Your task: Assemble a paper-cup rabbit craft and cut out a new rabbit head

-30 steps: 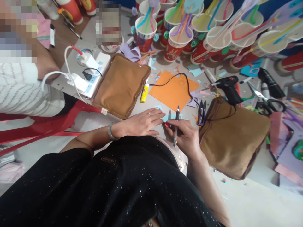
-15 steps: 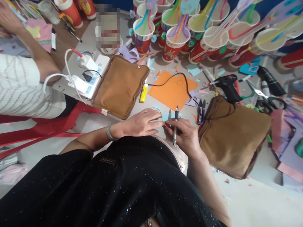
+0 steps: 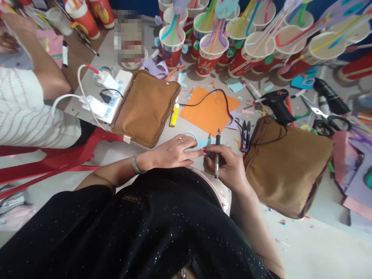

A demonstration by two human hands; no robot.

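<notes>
My right hand [image 3: 228, 164] has a clear-barrelled pen [image 3: 217, 155] with a black grip lodged between its fingers, the tip pointing away from me. Its thumb and index finger come close together beside the pen; whether they pinch anything small is hidden. My left hand [image 3: 174, 152] lies palm down at the table edge, fingers stretched out, with a fingertip meeting the right hand's fingertips. Just beyond both hands is a light blue piece of paper [image 3: 203, 142], partly covered. An orange sheet [image 3: 207, 112] with a small drawn circle lies farther off.
Brown pouches [image 3: 147, 108] flank the hands, with a black glue gun [image 3: 276, 106] and purple-handled snips [image 3: 246, 135] by the right one. Scissors [image 3: 322, 114], a yellow glue tube [image 3: 174, 115], a power strip [image 3: 119, 93], and straw-filled paper cups [image 3: 212, 54] surround them. A co-worker's arm [image 3: 43, 66] is at left.
My left fingertip has moved slightly right against the right hand's fingers. The pen has tilted a little in my right hand. The whole view has shifted slightly.
</notes>
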